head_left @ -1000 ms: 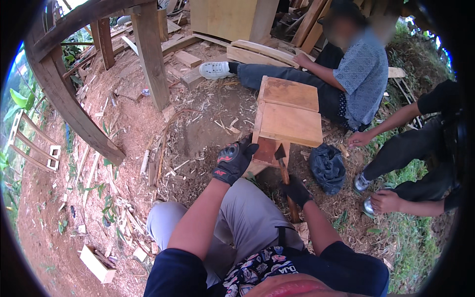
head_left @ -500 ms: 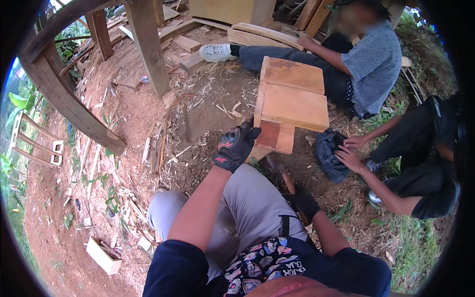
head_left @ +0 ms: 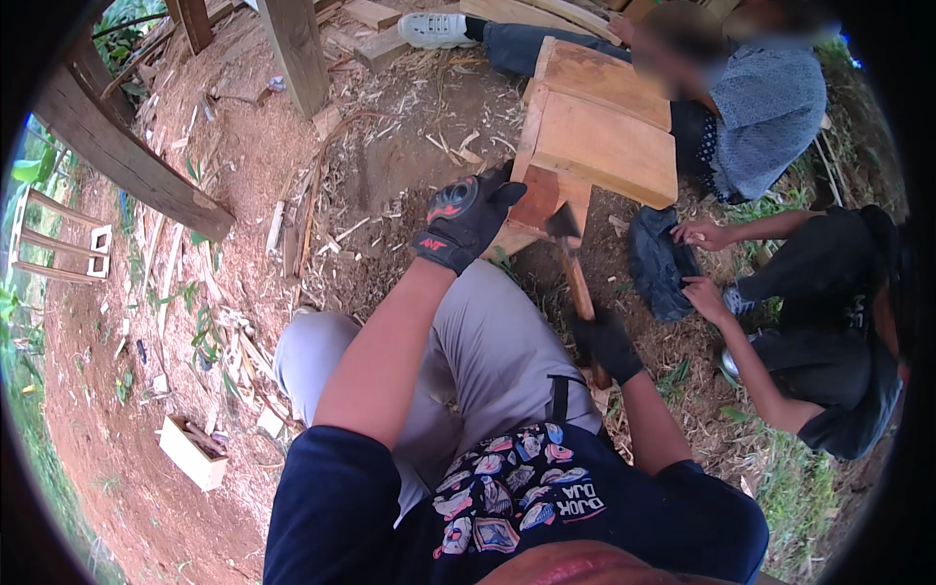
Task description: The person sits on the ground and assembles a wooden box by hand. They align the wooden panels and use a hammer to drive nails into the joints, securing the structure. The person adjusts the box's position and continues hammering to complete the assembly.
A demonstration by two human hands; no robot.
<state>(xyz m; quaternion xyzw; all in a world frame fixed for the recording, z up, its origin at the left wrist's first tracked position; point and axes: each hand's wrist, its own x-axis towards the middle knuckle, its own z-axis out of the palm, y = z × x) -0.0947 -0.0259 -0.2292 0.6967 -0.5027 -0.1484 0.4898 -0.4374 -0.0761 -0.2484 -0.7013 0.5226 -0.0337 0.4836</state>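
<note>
In front of me stands a box-like piece of joined wooden boards point(head_left: 604, 146), with a darker reddish panel at its near end. My left hand point(head_left: 466, 219), in a black glove with red marks, grips its left edge, fingers closed against the wood. My right hand point(head_left: 606, 346), also in a black glove, is wrapped round the wooden handle of a hammer point(head_left: 577, 283). The hammer's dark metal head is up by the reddish panel; whether it touches the wood I cannot tell.
At the right a crouching person's hands hold a black plastic bag point(head_left: 658, 263). Another person point(head_left: 770, 117) sits behind the boards, one leg stretched left. A wooden post point(head_left: 292, 58) and curved beam point(head_left: 136, 161) stand at the left. A small wooden box point(head_left: 193, 453) lies on the shaving-strewn ground.
My right hand has raised the hammer, bringing its head up beside the reddish panel. My left hand stays at the boards' edge. The whole view has shifted a little.
</note>
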